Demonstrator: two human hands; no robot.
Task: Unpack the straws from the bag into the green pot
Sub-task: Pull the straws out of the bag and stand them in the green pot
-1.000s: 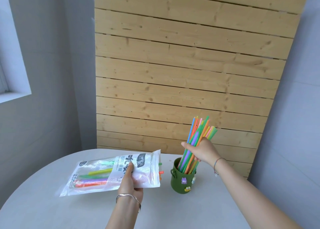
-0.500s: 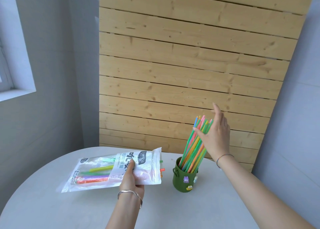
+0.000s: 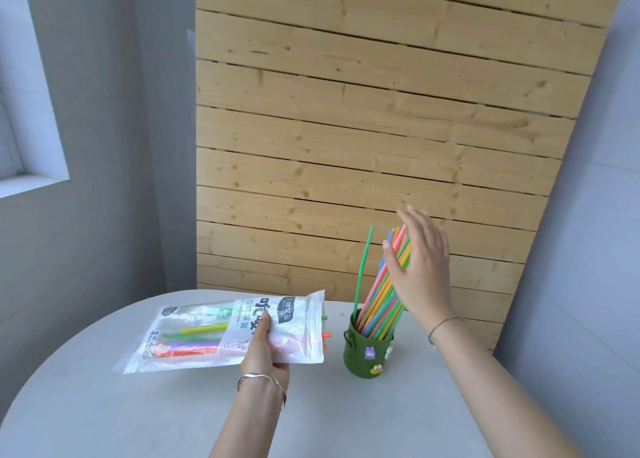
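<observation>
A small green pot [image 3: 360, 353] with little figures on its side stands on the round white table [image 3: 104, 405]. A bunch of coloured straws [image 3: 382, 295] stands in it, leaning right, with one green straw apart and nearly upright. My right hand [image 3: 420, 263] is flat and open, its palm against the upper part of the bunch. My left hand [image 3: 265, 350] holds a clear plastic straw bag [image 3: 214, 333] level above the table, left of the pot. A few straws lie inside it, and their tips poke out of its open right end.
A wooden slat panel [image 3: 363, 128] leans against the grey wall right behind the table. A window ledge [image 3: 31, 180] is at the far left. The table's curved edge runs along the left side.
My right hand let go of the straw bunch in the pot, opened and rose to its top. One green straw has swung away to the left. The bag stayed in my left hand.
</observation>
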